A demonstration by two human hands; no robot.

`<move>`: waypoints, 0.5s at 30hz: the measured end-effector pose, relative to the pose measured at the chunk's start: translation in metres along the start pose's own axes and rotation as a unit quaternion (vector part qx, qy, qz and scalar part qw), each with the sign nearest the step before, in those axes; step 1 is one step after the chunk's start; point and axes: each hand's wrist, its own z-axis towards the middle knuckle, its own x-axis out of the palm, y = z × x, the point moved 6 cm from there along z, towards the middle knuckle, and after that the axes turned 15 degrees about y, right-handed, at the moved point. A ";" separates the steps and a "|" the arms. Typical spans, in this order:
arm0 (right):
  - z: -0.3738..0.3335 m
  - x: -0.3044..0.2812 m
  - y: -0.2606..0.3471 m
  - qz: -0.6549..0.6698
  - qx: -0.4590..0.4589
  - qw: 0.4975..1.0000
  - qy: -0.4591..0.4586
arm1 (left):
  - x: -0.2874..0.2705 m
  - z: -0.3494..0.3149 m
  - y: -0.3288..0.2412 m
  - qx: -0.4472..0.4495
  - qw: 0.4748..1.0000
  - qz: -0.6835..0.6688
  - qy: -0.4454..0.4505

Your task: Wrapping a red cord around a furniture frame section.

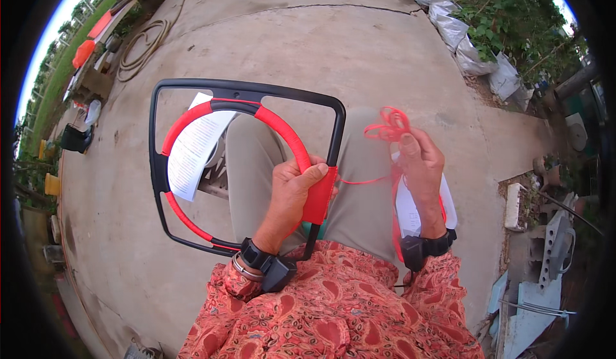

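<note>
A black squarish frame [247, 88] with a round ring inside it is tilted over my lap. Bands of red wrapping [282, 128] cover parts of the ring, and a wide flat red patch [321, 195] covers part of the frame's right side. My left hand [287, 195] is closed round the ring beside that patch, thumb on top. From the patch a thin red strand runs right toward my right hand [420, 163], raised over my right knee. Thumb and fingers there pinch a looped bundle of red cord [389, 125], partly blurred. More red cord hangs below this hand.
Printed paper [196, 144] shows through the ring, left of my knees. A white object [407, 208] lies behind my right wrist. On the concrete floor [301, 44] are a coiled hose [142, 50] at far left, silvery bags [452, 28] at far right and scrap pieces [545, 269] at right.
</note>
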 end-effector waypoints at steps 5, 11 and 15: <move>0.008 0.041 0.058 -0.183 0.022 0.974 0.134 | 0.004 0.001 0.005 -0.020 0.999 0.038 -0.008; 0.028 0.063 0.069 -0.270 -0.081 0.948 0.145 | 0.010 0.005 0.016 0.001 1.000 0.022 0.011; 0.025 0.094 0.064 -0.506 -0.239 0.808 0.186 | 0.013 0.007 0.022 0.005 0.999 0.042 0.019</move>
